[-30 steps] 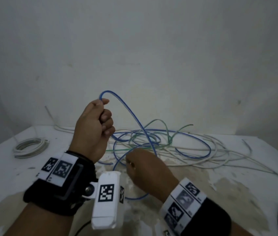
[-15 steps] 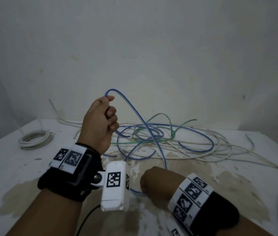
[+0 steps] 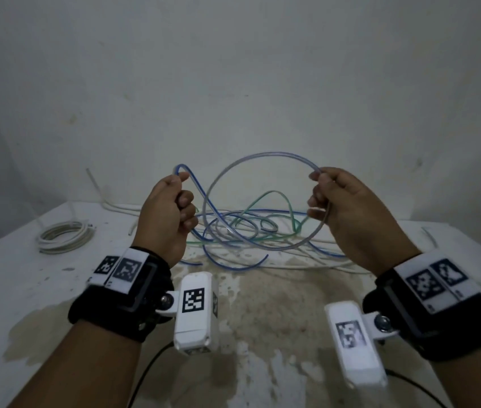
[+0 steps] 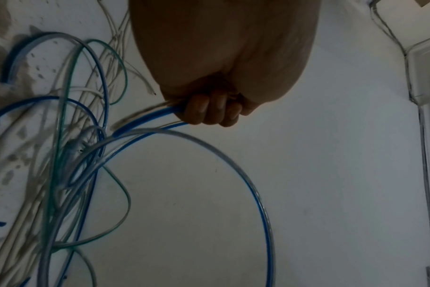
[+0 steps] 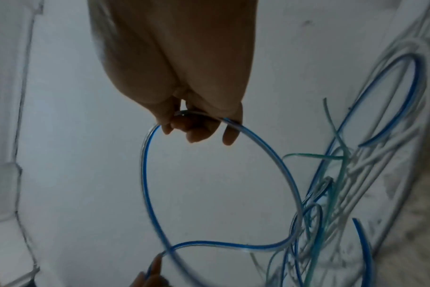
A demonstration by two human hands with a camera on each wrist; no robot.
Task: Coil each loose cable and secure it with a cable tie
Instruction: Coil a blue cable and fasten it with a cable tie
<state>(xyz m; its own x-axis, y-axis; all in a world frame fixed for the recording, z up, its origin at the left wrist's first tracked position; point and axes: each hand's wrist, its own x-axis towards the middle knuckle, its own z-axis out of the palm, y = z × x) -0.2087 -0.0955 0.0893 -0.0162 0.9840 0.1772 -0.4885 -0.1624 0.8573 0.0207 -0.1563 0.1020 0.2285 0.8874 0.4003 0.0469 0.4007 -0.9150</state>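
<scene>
A blue cable [image 3: 234,169] arcs in a wide loop in the air between my hands. My left hand [image 3: 171,207] is raised at centre left, fist curled round the cable [image 4: 150,118] where it bends over my fingers [image 4: 209,110]. My right hand [image 3: 330,201] is raised at centre right and pinches the far side of the same loop [image 5: 147,155] between thumb and fingers [image 5: 197,128]. Below them the rest of the blue cable trails into a tangle with a green cable [image 3: 274,195] and white cables [image 3: 306,260] on the table.
A coiled white cable bundle [image 3: 64,237] lies at the left on the white stained table [image 3: 262,304]. A grey wall [image 3: 233,83] stands close behind. Loose white cable ends run to the far right [image 3: 427,234]. Black leads hang from my wrist cameras.
My right hand rose from low near the table up to the right, pulling the blue cable into a wide loop. My left hand stayed raised, still gripping the cable.
</scene>
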